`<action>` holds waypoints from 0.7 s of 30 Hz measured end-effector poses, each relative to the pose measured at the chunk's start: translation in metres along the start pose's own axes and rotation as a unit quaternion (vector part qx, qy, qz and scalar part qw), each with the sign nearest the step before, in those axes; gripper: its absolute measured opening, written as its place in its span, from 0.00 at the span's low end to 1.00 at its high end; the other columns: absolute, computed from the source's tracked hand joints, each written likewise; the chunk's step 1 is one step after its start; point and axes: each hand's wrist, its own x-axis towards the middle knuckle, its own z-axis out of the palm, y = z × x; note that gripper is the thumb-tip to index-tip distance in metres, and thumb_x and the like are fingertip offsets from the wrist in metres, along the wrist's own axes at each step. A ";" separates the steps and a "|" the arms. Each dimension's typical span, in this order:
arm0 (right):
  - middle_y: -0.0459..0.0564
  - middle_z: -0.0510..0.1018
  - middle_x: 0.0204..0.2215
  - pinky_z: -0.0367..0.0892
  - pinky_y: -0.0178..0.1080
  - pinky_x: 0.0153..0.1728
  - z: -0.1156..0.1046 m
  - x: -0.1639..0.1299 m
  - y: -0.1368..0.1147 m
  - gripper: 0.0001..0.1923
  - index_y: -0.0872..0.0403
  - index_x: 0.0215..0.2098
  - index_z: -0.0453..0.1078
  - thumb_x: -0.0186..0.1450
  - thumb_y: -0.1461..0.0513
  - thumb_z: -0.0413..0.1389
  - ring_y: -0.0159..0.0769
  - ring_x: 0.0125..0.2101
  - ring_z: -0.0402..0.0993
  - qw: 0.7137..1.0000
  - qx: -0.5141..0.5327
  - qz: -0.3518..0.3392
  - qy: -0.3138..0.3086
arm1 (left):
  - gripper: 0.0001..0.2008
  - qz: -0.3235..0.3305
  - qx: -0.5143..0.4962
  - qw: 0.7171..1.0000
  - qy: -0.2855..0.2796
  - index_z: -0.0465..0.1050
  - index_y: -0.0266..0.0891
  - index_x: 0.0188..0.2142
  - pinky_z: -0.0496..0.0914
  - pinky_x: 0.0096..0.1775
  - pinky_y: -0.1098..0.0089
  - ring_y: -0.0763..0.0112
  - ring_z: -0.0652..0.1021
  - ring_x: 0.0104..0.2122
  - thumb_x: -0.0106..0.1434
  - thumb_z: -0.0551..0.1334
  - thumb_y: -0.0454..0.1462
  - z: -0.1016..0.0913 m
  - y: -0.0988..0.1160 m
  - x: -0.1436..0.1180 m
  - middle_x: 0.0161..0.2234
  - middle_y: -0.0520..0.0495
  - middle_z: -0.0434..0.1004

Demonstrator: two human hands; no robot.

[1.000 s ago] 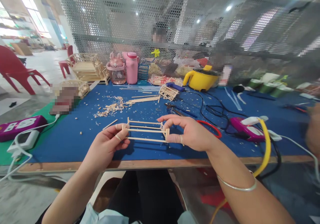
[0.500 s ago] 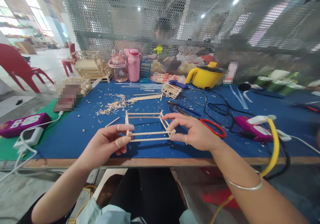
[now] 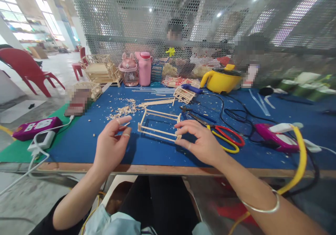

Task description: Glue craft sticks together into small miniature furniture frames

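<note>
A small open frame of thin wooden sticks is tilted above the blue table mat. My right hand grips its right end between thumb and fingers. My left hand is off to the left of the frame, apart from it, with thumb and fingers spread and nothing held. A short loose stick shows between those fingers and appears to lie on the mat. Scissors with red and yellow handles lie just right of my right hand.
Wood scraps, long sticks and pliers lie behind the frame. A glue gun rests by a smaller stick piece. A yellow pot, pink bottle, cables and a purple power strip stand around.
My left hand has let go of the frame's left end and moved left. The frame, still in my right hand, has turned and tilted. The view has shifted slightly left.
</note>
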 end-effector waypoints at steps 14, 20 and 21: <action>0.50 0.77 0.29 0.52 0.44 0.35 0.048 0.003 -0.046 0.11 0.53 0.34 0.71 0.63 0.54 0.54 0.42 0.34 0.68 0.970 -0.239 0.018 0.031 | 0.15 0.052 0.109 0.975 -0.187 0.70 0.41 0.47 0.67 0.46 0.64 0.63 0.74 0.45 0.60 0.56 0.38 0.020 0.009 -0.027 0.46 0.45 0.76; 0.52 0.76 0.38 0.63 0.43 0.42 0.013 0.003 -0.017 0.14 0.54 0.43 0.70 0.63 0.69 0.46 0.40 0.39 0.69 0.982 -0.150 0.011 0.117 | 0.16 0.094 0.222 0.954 -0.180 0.70 0.41 0.46 0.65 0.46 0.60 0.57 0.73 0.44 0.59 0.59 0.42 0.030 0.013 -0.023 0.41 0.43 0.76; 0.53 0.75 0.39 0.64 0.43 0.43 0.007 0.006 -0.006 0.18 0.54 0.43 0.71 0.61 0.72 0.45 0.40 0.41 0.69 0.982 -0.157 0.007 0.101 | 0.15 0.097 0.252 0.945 -0.183 0.72 0.41 0.44 0.65 0.45 0.59 0.56 0.73 0.43 0.58 0.60 0.43 0.033 0.015 -0.022 0.40 0.43 0.76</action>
